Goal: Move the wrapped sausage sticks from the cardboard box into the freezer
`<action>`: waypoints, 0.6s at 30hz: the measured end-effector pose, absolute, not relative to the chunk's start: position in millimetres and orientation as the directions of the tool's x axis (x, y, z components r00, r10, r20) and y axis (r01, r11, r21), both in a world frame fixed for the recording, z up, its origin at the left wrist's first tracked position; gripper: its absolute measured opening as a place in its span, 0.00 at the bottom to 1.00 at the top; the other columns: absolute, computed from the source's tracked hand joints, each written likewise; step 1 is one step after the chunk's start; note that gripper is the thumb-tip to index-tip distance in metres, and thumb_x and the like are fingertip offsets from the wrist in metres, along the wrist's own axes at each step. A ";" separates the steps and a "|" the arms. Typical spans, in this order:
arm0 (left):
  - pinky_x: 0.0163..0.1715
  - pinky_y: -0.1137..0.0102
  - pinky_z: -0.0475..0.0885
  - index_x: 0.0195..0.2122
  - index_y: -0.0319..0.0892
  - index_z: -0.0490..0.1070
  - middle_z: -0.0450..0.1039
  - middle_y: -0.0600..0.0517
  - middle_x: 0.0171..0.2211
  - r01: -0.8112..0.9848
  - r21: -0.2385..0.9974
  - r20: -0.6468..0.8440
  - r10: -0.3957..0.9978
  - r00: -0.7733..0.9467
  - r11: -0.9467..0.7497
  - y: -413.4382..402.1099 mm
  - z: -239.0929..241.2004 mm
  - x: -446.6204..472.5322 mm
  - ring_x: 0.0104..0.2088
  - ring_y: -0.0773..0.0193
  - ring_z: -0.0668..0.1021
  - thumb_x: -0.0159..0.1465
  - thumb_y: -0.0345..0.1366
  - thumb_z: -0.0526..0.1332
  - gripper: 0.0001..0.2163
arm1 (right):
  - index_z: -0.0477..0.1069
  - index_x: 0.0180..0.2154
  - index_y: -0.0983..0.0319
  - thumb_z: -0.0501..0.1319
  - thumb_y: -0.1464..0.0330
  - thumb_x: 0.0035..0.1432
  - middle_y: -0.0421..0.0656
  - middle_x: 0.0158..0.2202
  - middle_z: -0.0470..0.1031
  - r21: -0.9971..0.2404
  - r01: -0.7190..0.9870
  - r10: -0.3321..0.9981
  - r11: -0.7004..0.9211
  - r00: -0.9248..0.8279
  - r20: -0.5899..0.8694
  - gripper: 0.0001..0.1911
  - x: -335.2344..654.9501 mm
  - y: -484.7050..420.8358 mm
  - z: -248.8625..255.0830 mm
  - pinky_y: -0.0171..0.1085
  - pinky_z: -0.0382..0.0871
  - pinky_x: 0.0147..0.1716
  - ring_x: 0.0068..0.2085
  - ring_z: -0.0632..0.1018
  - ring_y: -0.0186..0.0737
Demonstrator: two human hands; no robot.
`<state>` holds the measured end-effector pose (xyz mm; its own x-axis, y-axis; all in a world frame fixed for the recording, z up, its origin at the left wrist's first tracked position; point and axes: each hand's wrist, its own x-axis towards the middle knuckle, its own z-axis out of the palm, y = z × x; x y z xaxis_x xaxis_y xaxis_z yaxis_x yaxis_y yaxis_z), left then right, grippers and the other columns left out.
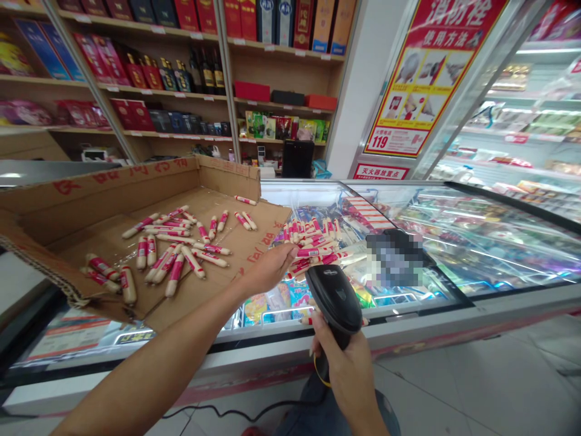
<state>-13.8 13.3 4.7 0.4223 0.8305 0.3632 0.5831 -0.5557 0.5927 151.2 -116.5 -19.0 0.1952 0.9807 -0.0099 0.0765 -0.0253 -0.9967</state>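
Note:
My right hand (345, 363) is wrapped round the handle of a black barcode scanner (334, 298), whose head points toward the glass lid. My left hand (269, 266) reaches over the front edge of the cardboard box flap, fingers curled around several red-and-white sausage sticks (313, 242) piled on the freezer lid. An open cardboard box (113, 194) rests on the freezer at the left, with many loose sausage sticks (172, 248) scattered inside it.
A glass-topped chest freezer (454, 254) full of packaged goods runs across the view. A blurred dark device (394, 257) lies on its lid. Wooden shelves (281, 103) with bottles and boxes stand behind, a refrigerated case (521, 109) at the right. A cable (218, 415) trails on the floor.

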 end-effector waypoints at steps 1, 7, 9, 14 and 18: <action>0.35 0.67 0.66 0.33 0.43 0.60 0.67 0.50 0.31 0.584 0.592 0.364 0.830 0.422 -0.556 13.5 4.7 -13.9 0.33 0.62 0.72 0.71 0.43 0.41 0.15 | 0.76 0.32 0.65 0.64 0.51 0.54 0.37 0.16 0.71 -0.997 0.071 0.979 -0.033 0.202 -0.018 0.22 150.9 -116.6 -18.8 0.34 0.68 0.22 0.20 0.73 0.36; 0.36 0.67 0.67 0.33 0.43 0.61 0.69 0.49 0.31 0.624 0.574 0.382 0.848 0.368 -0.530 15.2 2.3 -14.0 0.33 0.61 0.72 0.71 0.43 0.41 0.16 | 0.75 0.37 0.66 0.65 0.51 0.53 0.36 0.15 0.70 -0.999 0.010 0.977 -0.038 0.213 -0.035 0.23 150.1 -117.9 -19.2 0.34 0.68 0.21 0.19 0.72 0.36; 0.37 0.66 0.67 0.34 0.43 0.62 0.70 0.48 0.32 0.661 0.558 0.383 0.862 0.331 -0.502 15.8 1.7 -14.1 0.33 0.59 0.73 0.71 0.41 0.41 0.15 | 0.75 0.36 0.66 0.65 0.52 0.53 0.36 0.15 0.70 -0.999 -0.001 0.978 -0.036 0.204 -0.035 0.22 150.6 -118.9 -18.8 0.34 0.67 0.21 0.19 0.72 0.36; 0.38 0.66 0.67 0.35 0.42 0.64 0.71 0.46 0.33 0.729 0.502 0.406 0.871 0.277 -0.466 24.5 0.0 -13.6 0.35 0.58 0.74 0.71 0.39 0.41 0.15 | 0.75 0.36 0.66 0.65 0.52 0.54 0.36 0.15 0.69 -0.999 -0.008 0.983 -0.037 0.179 -0.038 0.22 154.4 -122.3 -16.2 0.34 0.67 0.21 0.19 0.71 0.36; 0.37 0.67 0.67 0.35 0.41 0.65 0.72 0.46 0.33 0.760 0.477 0.411 0.876 0.252 -0.442 37.7 -1.9 -8.6 0.34 0.59 0.74 0.71 0.39 0.43 0.15 | 0.75 0.32 0.65 0.65 0.52 0.53 0.36 0.15 0.69 -1.000 -0.004 0.986 -0.010 0.167 -0.010 0.21 158.8 -123.5 -10.3 0.33 0.66 0.21 0.19 0.70 0.35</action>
